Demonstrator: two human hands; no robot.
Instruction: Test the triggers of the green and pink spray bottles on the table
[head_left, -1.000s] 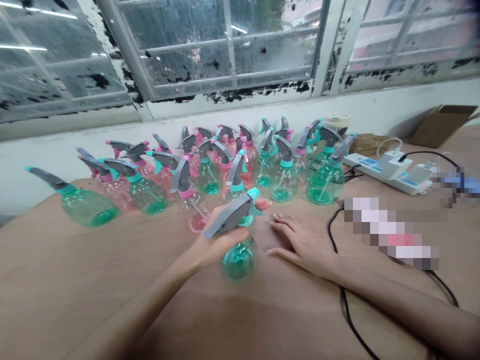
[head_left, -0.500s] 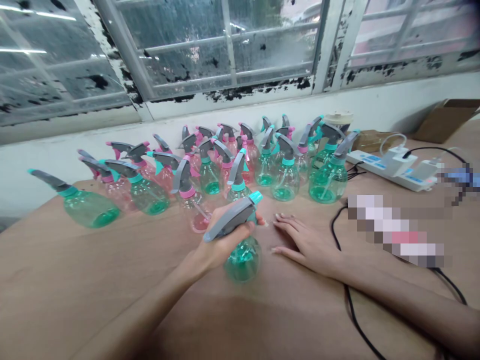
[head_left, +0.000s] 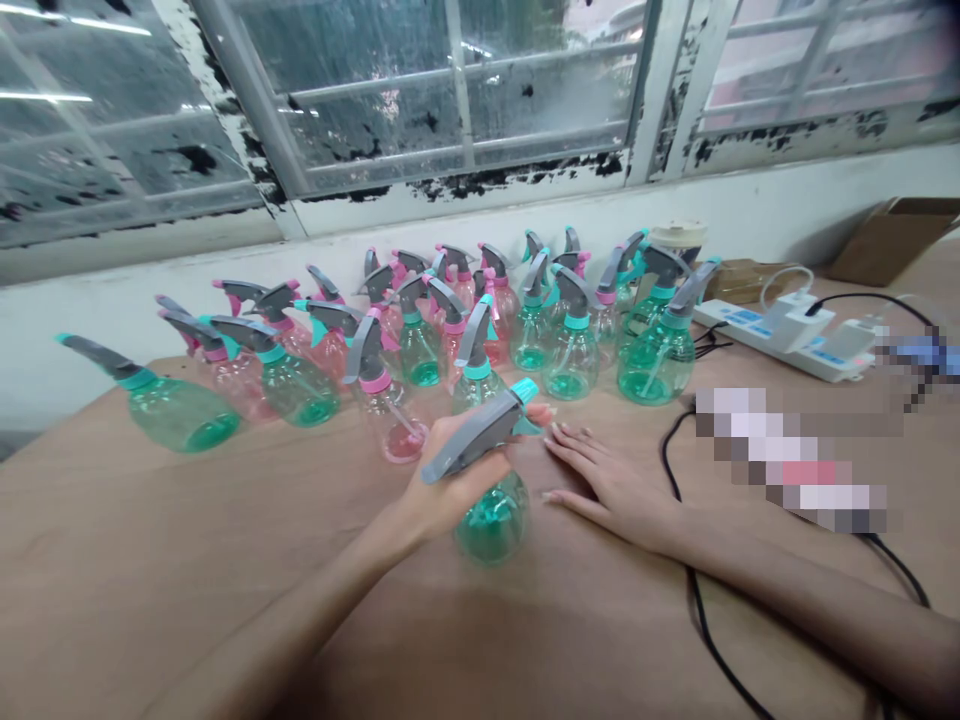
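Green bottle [head_left: 491, 528] in left grip [head_left: 454, 490]

On the left I find wide free room over the tabletop [head_left: 135, 550], between the left forearm [head_left: 322, 590] and the leftmost green bottle [head_left: 180, 415]. Nearer than the held green bottle [head_left: 491, 535], between this forearm and the right forearm [head_left: 810, 595], I can also pass. From the held bottle to the right grip [head_left: 611, 490] there is only a narrow slot. Beyond the left grip [head_left: 446, 490], crowded spray bottles [head_left: 420, 350] block any low way to the wall [head_left: 112, 290]. The black cable [head_left: 705, 630] obstructs the right side.
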